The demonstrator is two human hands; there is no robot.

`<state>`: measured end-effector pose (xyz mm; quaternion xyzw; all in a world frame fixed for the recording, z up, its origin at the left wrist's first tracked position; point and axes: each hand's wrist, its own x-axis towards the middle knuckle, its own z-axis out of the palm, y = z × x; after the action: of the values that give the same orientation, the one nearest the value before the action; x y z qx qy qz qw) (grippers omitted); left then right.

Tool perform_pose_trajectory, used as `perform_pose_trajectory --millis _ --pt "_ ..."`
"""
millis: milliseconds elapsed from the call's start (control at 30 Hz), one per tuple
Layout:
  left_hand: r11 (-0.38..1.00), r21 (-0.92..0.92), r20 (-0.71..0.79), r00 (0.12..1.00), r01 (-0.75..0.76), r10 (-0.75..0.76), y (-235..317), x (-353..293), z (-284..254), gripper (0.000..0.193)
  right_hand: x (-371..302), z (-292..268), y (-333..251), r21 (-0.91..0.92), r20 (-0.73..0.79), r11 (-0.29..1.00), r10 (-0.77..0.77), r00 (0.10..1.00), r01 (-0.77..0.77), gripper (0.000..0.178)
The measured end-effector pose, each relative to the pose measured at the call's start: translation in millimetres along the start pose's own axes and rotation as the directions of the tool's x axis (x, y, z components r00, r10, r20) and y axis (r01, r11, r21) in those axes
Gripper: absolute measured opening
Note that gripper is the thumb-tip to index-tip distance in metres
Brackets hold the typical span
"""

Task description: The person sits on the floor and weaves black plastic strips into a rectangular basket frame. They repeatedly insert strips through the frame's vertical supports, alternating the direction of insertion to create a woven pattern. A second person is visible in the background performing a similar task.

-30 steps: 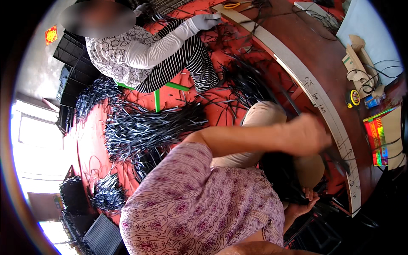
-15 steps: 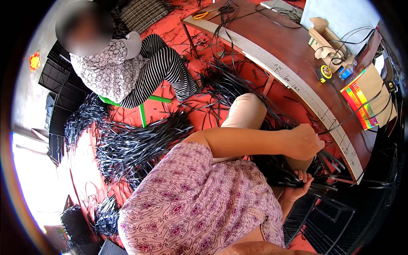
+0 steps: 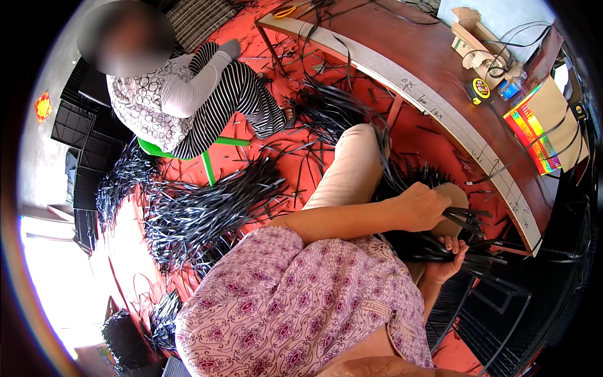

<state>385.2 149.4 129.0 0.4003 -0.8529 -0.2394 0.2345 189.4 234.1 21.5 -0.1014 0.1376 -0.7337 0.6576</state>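
My left hand (image 3: 419,207) is a closed fist, held just above the thigh. Several flat black plastic strips (image 3: 468,220) stick out from it to the right. Slightly below, my right hand (image 3: 449,256) has its fingers wrapped round a thicker bundle of black plastic strips (image 3: 414,246) lying across my lap. The bundle's cut ends fan out beyond this hand to the right. My left forearm covers part of the strips, and the inside of the left fist is hidden.
A long brown table (image 3: 402,50) with a pale marked edge curves past my knees. It bears a tape measure (image 3: 478,90), scissors (image 3: 284,12) and cardboard. Heaps of black strips (image 3: 207,207) lie on the red floor. A co-worker (image 3: 169,100) sits on a green stool (image 3: 209,166).
My left hand has drawn back to the left, its strips now showing beyond the fist. My right hand keeps its hold on the bundle. The co-worker's sleeved arm has swung forward over the knee.
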Motion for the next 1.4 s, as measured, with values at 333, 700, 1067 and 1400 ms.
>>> perform_pose_trajectory --millis 333,700,1067,1400 --pt "1.000 -0.015 -0.004 1.000 0.023 -0.023 -1.0 -2.4 3.5 0.022 0.5 -0.5 0.1 -0.005 -0.012 1.000 0.004 1.000 -0.004 0.015" --pt "1.000 -0.010 0.051 0.999 0.005 -0.004 1.1 0.3 6.3 0.023 -0.4 -3.1 -0.4 0.011 -0.025 1.000 -0.015 1.000 0.015 0.014" --pt "0.999 -0.031 0.071 0.997 0.007 -0.005 -2.7 1.1 12.5 0.023 0.6 -1.9 -1.3 -0.021 -0.004 1.000 -0.016 1.000 0.016 0.013" --pt "0.999 -0.049 0.066 0.998 -0.005 0.008 -6.3 2.3 15.1 0.022 1.8 3.5 0.4 -0.034 -0.002 0.999 -0.027 1.000 0.027 0.014"
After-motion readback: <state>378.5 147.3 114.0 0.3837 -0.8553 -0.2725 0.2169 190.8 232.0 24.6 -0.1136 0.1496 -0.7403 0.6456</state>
